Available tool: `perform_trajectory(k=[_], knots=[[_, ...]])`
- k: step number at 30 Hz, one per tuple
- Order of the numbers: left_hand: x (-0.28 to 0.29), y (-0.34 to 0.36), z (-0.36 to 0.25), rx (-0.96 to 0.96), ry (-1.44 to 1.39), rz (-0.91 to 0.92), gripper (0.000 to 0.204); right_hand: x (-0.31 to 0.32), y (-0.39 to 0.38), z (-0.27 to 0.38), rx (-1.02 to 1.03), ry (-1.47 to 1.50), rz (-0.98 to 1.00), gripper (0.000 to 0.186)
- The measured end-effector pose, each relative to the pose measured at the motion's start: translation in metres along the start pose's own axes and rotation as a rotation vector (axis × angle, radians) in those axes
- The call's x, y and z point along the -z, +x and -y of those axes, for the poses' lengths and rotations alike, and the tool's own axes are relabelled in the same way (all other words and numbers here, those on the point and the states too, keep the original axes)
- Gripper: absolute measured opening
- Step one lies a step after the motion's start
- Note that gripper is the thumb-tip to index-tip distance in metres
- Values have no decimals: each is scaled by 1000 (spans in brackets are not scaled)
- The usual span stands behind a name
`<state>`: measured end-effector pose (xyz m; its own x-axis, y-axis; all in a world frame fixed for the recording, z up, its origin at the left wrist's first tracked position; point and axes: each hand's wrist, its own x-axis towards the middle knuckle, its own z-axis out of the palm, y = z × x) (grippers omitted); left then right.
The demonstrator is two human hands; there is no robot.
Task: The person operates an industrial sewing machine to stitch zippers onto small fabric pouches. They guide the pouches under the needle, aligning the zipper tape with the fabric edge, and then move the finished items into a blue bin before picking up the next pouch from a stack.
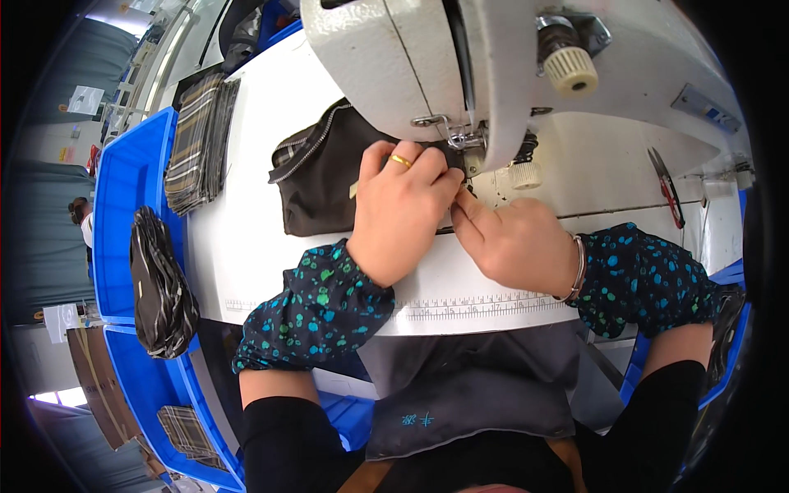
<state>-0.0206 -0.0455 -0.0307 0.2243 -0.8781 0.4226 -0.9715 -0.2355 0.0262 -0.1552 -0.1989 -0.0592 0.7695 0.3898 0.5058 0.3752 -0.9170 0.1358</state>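
Observation:
A dark brown zippered pouch (316,201) lies on the white sewing table, with plaid lining showing at its opening. Its metal zipper (311,149) runs along the upper left side. The pouch's right end reaches under the presser foot area (470,144) of a white sewing machine (370,62). My left hand (404,209), wearing a gold ring, presses on the pouch with bent fingers and grips its cloth. Close beside it, the fingers of my right hand (514,242) pinch the edge of the pouch just in front of the needle. Both hands cover the stitched part.
Plaid fabric pieces (196,148) are stacked at the table's left edge. Several dark pouches (156,287) hang over a blue bin (131,222), with another blue bin (156,386) nearer. Red-handled scissors (670,189) lie at right. A ruler strip (477,309) lines the front edge.

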Motion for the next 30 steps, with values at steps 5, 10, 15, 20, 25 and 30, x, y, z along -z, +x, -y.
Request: perform_trajectory(k=[5,10,15,20,25,30], knots=[[-5,3,7,9,-12,-35,22,0,3,-5,-3,62,-3,29],[-3,0,10,13,-57,-4,25,2,2,-6,-4,82,-3,30],[-3,-5,10,-6,-58,4,27,3,1,-5,-3,93,-4,32],[-4,-5,8,-35,-8,-19,27,2,1,-4,5,79,-1,32],[-1,-2,3,-32,18,-59,30,1,0,-4,1,75,1,32],[2,-1,7,21,-35,-53,28,4,2,-9,-34,69,-41,28]])
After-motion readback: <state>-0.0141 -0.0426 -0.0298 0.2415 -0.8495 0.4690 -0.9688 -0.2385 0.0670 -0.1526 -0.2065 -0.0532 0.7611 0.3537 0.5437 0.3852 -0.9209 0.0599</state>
